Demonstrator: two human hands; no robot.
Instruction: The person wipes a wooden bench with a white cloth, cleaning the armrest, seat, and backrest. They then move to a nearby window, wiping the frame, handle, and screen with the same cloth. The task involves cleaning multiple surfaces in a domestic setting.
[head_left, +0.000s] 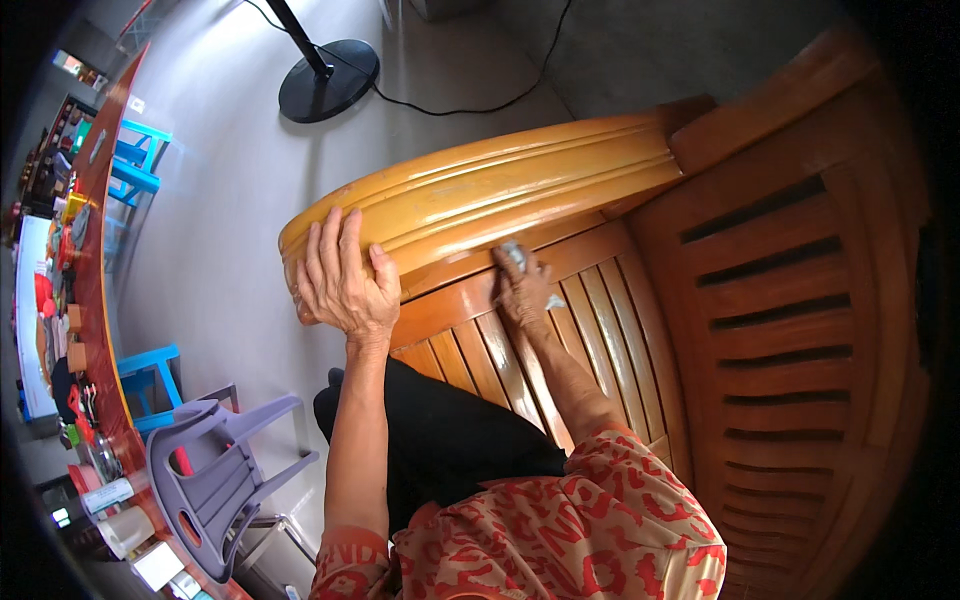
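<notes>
At the side edge of the bench (652, 335), sideways passage is barred by the raised armrest (500, 185). Its front end is covered by the left hand (345, 280), but room is left along its top from there toward the backrest (782, 338). Beneath the armrest's inner side, the way is blocked by the right hand (525, 292); a gap is left between both hands. Over the slats, passage is left between the right forearm (572, 380) and the backrest. The front edge is obstructed by a black-clad leg (450, 425).
</notes>
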